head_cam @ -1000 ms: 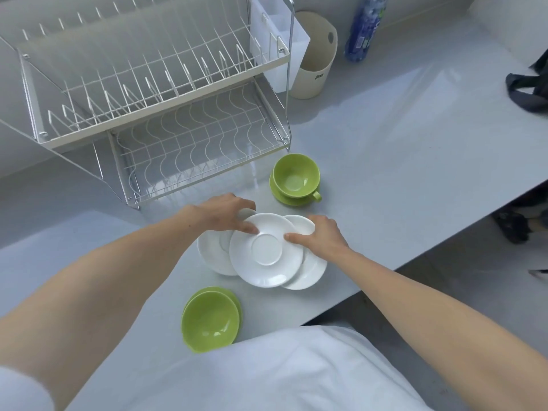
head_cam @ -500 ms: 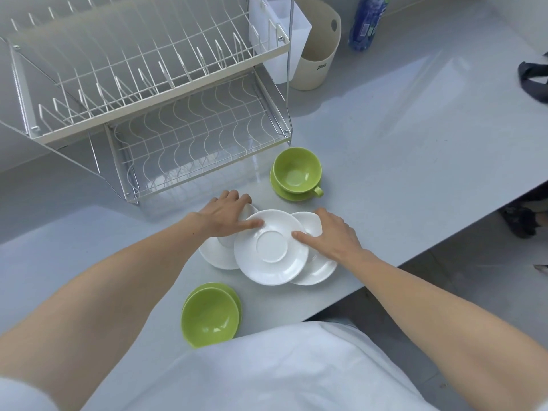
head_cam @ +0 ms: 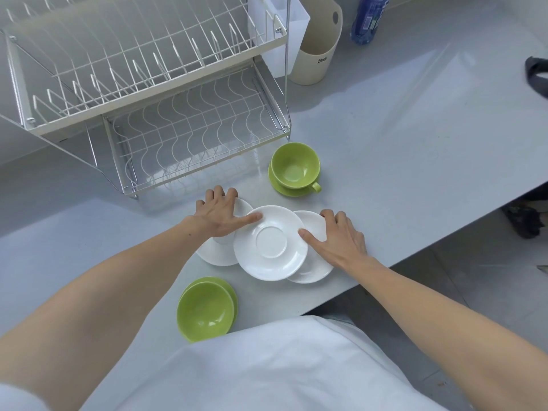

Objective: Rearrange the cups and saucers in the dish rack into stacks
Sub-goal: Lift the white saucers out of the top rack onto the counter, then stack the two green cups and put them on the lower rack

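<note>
**Three white saucers fanned on the counter, a hand on each flank**

Three white saucers lie overlapping on the grey counter point(head_cam: 415, 149), just in front of the empty two-tier dish rack point(head_cam: 166, 93). The middle saucer point(head_cam: 270, 242) sits on top, its rim riding over the left saucer point(head_cam: 214, 253) and the right saucer point(head_cam: 315, 266).

The left hand point(head_cam: 218, 214) lies flat and spread over the far part of the left saucer, thumb tip pressed on the middle saucer's left rim. The right hand point(head_cam: 341, 237) mirrors it: palm down on the right saucer, thumb tip on the middle saucer's right rim. Neither grip is closed; both are open, flat-fingered presses with nothing lifted. Placed so, the hands look set to slide the outer saucers inward under the middle one, which would gather the fan into a single stack.

The middle saucer therefore lies between the two grips, touched only at its edges by the thumbs, while each outer saucer lies directly under a palm.

The green pieces are well apart from the hands: a green cup on its green saucer point(head_cam: 295, 170) beyond the fan, and a green bowl-like cup on a green saucer point(head_cam: 206, 310) at the near edge.
</note>
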